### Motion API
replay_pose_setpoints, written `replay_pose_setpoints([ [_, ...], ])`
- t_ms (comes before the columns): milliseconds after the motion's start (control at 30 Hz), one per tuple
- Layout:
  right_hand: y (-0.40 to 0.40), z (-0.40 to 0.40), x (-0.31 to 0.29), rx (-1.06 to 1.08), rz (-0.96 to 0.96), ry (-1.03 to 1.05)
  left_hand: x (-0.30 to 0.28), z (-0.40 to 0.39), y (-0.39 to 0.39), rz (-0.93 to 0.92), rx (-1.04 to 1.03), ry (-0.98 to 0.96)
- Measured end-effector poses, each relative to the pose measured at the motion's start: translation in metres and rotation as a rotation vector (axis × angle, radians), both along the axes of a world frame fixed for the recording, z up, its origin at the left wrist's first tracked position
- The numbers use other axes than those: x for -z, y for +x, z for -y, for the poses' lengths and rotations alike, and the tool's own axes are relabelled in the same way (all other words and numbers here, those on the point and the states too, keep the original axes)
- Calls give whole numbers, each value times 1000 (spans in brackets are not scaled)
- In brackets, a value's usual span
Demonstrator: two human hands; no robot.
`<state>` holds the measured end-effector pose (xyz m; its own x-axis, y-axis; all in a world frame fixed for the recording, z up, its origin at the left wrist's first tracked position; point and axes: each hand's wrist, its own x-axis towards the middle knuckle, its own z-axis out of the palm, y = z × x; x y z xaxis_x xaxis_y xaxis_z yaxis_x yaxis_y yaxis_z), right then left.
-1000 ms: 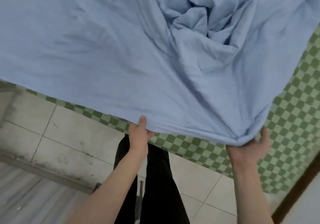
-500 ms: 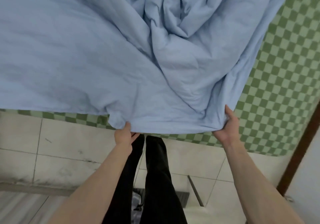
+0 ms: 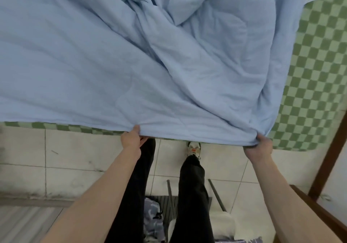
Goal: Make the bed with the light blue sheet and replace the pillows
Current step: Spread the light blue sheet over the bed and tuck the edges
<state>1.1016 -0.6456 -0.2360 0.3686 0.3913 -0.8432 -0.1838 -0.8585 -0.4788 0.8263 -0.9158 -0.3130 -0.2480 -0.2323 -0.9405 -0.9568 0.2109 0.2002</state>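
**Both hands on the near hem of the sheet**

We look down over the foot of the bed. The light blue sheet [image 3: 112, 64] is spread over the green checked mattress cover [image 3: 315, 77], flat on the left and bunched into deep folds toward the upper middle and right. Its near hem hangs just past the edge of the bed, above the tiled floor [image 3: 75, 158].

Our left hand [image 3: 131, 139] pinches the hem, thumb on top of the cloth and fingers under it; the grip is closed on the sheet. Our right hand [image 3: 260, 145] holds the near right corner, where the cloth gathers into a small wad; the fingers are curled round it, so that grip is also clamped on the sheet.

The checked cover shows bare along the right side and in a thin strip under the hem at left.

Below the hem we see black trousers [image 3: 191, 195] and one white shoe [image 3: 194, 148]. A dark wooden bed frame [image 3: 326, 160] runs at the right edge. No pillow is identifiable in view.
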Motion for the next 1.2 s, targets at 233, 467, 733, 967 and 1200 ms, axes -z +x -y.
replay_pose_setpoints([
  [233,68,4,-5,-115,-216,-39,-3,10,45,-199,-57,-133],
  [467,78,-46,50,-313,-123,-131,-1,-40,53,-222,-1,-78],
  [733,106,-96,50,-719,-117,-184,-29,-139,181,102,60,158],
  [967,131,-95,61,-503,298,-139,-24,-163,256,-8,-164,117],
  [1200,127,-120,62,-439,276,-43,-10,-156,263,-51,-179,144],
])
